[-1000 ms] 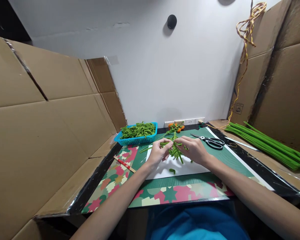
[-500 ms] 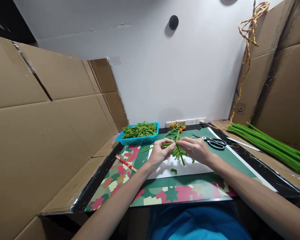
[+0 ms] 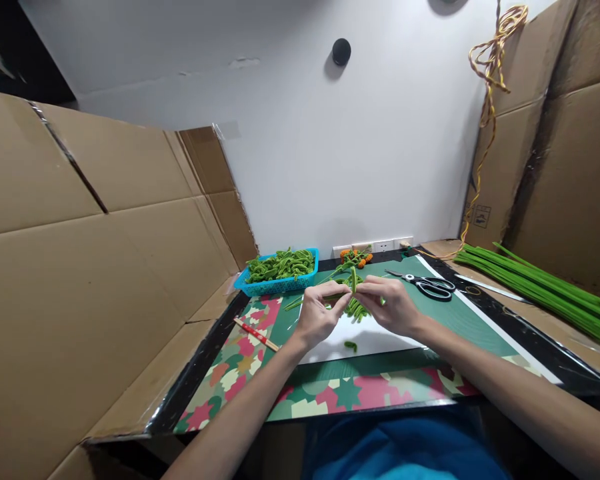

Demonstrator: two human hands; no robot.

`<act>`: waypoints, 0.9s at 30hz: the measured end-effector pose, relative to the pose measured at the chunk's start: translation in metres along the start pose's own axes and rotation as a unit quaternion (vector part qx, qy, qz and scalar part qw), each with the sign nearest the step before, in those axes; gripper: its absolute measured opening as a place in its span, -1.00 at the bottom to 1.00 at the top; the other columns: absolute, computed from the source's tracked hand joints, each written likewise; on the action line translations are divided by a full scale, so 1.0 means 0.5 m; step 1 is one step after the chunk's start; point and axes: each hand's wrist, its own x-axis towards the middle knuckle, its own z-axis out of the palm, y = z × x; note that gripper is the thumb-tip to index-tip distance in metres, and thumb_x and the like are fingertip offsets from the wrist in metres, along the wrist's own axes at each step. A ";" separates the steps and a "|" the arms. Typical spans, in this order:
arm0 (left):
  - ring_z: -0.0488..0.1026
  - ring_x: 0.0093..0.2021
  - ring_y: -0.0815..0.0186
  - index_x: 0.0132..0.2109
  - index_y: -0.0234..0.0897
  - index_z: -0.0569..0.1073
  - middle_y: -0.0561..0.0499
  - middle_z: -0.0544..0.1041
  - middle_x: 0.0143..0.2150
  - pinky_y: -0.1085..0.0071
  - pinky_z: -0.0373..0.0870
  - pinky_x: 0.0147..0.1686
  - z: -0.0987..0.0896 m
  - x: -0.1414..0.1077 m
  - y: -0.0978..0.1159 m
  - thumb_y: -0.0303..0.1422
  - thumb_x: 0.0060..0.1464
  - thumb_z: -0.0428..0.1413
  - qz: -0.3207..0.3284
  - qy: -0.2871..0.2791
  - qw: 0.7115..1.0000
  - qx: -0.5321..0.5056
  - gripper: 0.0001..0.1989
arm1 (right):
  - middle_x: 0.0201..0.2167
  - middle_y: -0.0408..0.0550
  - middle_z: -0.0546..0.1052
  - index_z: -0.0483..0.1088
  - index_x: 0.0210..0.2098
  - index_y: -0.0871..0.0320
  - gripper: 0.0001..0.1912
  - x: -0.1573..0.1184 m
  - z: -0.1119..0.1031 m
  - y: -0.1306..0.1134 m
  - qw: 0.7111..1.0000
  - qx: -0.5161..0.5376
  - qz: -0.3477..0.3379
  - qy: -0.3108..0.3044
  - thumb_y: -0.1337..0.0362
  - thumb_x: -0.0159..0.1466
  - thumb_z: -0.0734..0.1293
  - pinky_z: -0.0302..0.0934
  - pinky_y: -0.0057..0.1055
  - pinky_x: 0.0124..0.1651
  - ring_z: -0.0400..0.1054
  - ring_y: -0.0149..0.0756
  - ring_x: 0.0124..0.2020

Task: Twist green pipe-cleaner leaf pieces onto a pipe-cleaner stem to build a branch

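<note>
A white wall [image 3: 355, 147] stands behind the far edge of the surface [image 3: 340, 373], and a cardboard panel [image 3: 80, 287] closes its left side. Near the far left corner sits a blue basket [image 3: 280, 285] with green curls [image 3: 283, 265]; towards the far right corner lie scissors [image 3: 434, 288]. A white sheet [image 3: 330, 348] lies in the middle. Above it, the left grip [image 3: 320, 310] and the right grip [image 3: 390, 303] almost meet, both pinched closed on one green fuzzy strip [image 3: 353, 280]. Probably the left should hold firmly while the right bends slowly, close to the pinch, without crushing the fuzz.
</note>
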 end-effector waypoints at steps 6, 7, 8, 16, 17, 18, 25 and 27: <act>0.40 -0.42 0.35 -0.20 -0.27 0.69 -0.08 0.58 -0.34 0.45 0.33 -0.40 -0.001 -0.006 0.006 -0.31 0.28 0.19 0.082 -0.006 0.991 0.104 -0.81 | -0.74 -0.23 0.31 0.42 -0.49 0.18 -0.57 0.022 0.003 0.000 0.867 0.403 0.272 -0.108 -0.05 0.28 0.43 0.02 -0.46 -0.67 0.12 -0.44 -0.75; 0.38 -0.44 0.37 -0.21 -0.27 0.69 -0.07 0.57 -0.36 0.46 0.30 -0.42 0.000 -0.005 0.005 -0.31 0.28 0.19 0.078 -0.007 0.991 0.105 -0.81 | -0.74 -0.22 0.33 0.43 -0.48 0.19 -0.56 0.022 0.004 0.002 0.863 0.408 0.281 -0.104 -0.06 0.27 0.43 0.02 -0.46 -0.67 0.12 -0.44 -0.75; 0.36 -0.44 0.37 -0.23 -0.27 0.69 -0.06 0.55 -0.37 0.46 0.29 -0.43 0.002 -0.004 0.003 -0.30 0.27 0.19 0.069 -0.007 0.992 0.101 -0.80 | -0.75 -0.21 0.34 0.44 -0.47 0.19 -0.55 0.021 0.006 0.003 0.870 0.392 0.282 -0.102 -0.07 0.28 0.42 0.03 -0.46 -0.67 0.14 -0.43 -0.76; 0.25 -0.60 0.45 -0.33 -0.36 0.60 0.04 0.42 -0.53 0.49 0.18 -0.61 0.007 0.005 -0.018 -0.12 0.14 0.30 -0.112 -0.004 0.990 -0.084 -0.66 | -0.29 0.01 0.60 0.58 -0.12 0.14 -0.71 -0.007 -0.004 0.029 0.990 -0.125 -0.066 -0.011 0.23 0.51 0.22 0.20 -0.48 -0.41 0.41 -0.40 -0.44; 0.23 -0.61 0.46 -0.35 -0.37 0.59 0.06 0.39 -0.55 0.49 0.15 -0.63 0.007 0.006 -0.016 -0.10 0.13 0.31 -0.121 -0.012 0.987 -0.100 -0.64 | -0.22 0.02 0.61 0.57 -0.05 0.11 -0.72 -0.010 -0.008 0.035 0.982 -0.157 -0.101 -0.017 0.26 0.53 0.20 0.22 -0.49 -0.39 0.44 -0.41 -0.41; 0.21 -0.62 0.47 -0.37 -0.37 0.58 0.06 0.37 -0.56 0.50 0.12 -0.64 0.006 0.007 -0.014 -0.09 0.11 0.32 -0.126 -0.019 0.986 -0.112 -0.62 | -0.17 0.02 0.62 0.55 0.00 0.09 -0.73 -0.012 -0.012 0.041 0.975 -0.178 -0.130 -0.021 0.29 0.53 0.20 0.24 -0.50 -0.37 0.46 -0.41 -0.38; 0.20 -0.61 0.47 -0.35 -0.39 0.59 0.06 0.36 -0.59 0.50 0.12 -0.61 0.002 0.005 -0.005 -0.10 0.15 0.30 -0.109 -0.062 0.987 -0.102 -0.62 | -0.15 0.05 0.62 0.53 0.05 0.12 -0.70 -0.015 -0.032 0.050 0.949 -0.216 -0.226 -0.039 0.40 0.50 0.19 0.32 -0.45 -0.29 0.50 -0.37 -0.33; 0.26 -0.57 0.44 -0.35 -0.38 0.60 0.02 0.41 -0.54 0.49 0.19 -0.58 0.003 0.003 0.001 -0.11 0.16 0.28 -0.075 -0.050 0.994 -0.066 -0.64 | -0.17 0.06 0.62 0.54 0.02 0.14 -0.68 -0.015 -0.026 0.042 0.954 -0.206 -0.214 -0.048 0.41 0.49 0.16 0.31 -0.44 -0.31 0.48 -0.35 -0.36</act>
